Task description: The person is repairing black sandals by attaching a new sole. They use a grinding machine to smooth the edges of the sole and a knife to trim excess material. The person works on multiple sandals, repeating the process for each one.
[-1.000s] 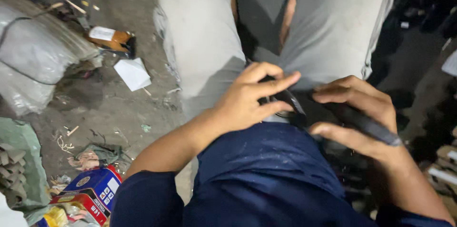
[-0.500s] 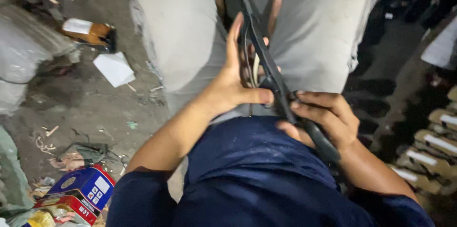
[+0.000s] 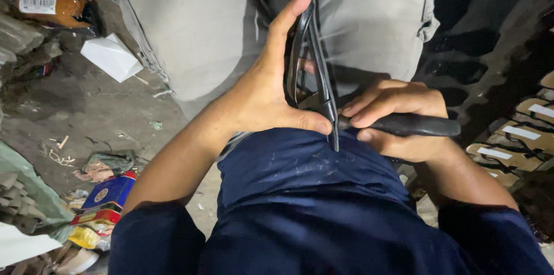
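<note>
Head camera view, looking straight down at a seated person's lap and two bare hands. Grey trousers (image 3: 190,32) fill the area beyond the hands; a dark blue shirt (image 3: 311,194) fills the space below them, nearest the camera. Dirt floor (image 3: 69,113) lies off to the left of the hands, littered with scraps.

Left hand (image 3: 262,99) is closed around a curved strip of black rubber-like material (image 3: 300,44), thumb pressed at its lower end, fingers extended up along it. Right hand (image 3: 398,119) is wrapped firmly around the dark handle of a hand tool (image 3: 404,125), apparently a knife, whose thin blade meets the strip just beside the left thumb. Both are held over the lap, between the two hands.

Judging from this, the cutting or trimming looks mid-way: blade and strip are in contact, yet no finished separation is visible, and most of the strip remains whole.

Well left of the left hand lie a white folded paper (image 3: 112,55), an orange packet (image 3: 55,9) and a blue-and-red carton (image 3: 107,197). Right of the right hand, a stack of tan pieces (image 3: 519,142) sits in shadow.
</note>
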